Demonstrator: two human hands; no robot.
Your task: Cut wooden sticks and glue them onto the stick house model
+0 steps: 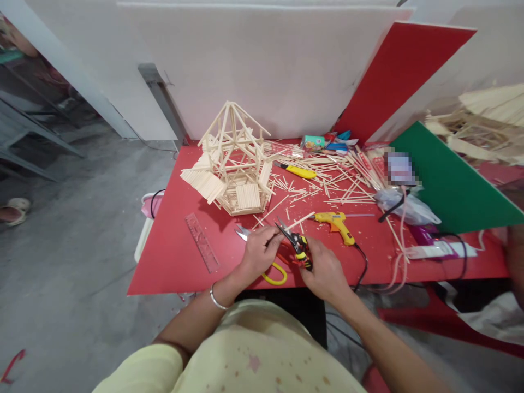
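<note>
My right hand [324, 268] is wrapped round the black-and-yellow handles of a pair of cutters [302, 252], whose blades are parted. Between those blades lies a thin wooden stick [301, 220], pinched at its near end by my left hand [258, 252]. Under my hands, a pair of scissors with a yellow handle [275, 274] rests on the table, partly hidden. Just beyond my left hand stands a small house frame [233, 164] built of wooden sticks, with slatted panels at its sides. A yellow glue gun [338, 225] lies right of the cutters.
Loose sticks [347, 177] and a yellow utility knife [301, 172] cover the back of the red table [164, 262]. A clear ruler [202, 243] lies at left. A green board [454, 180], a plastic bag [409, 206] and a power strip [442, 250] occupy the right side.
</note>
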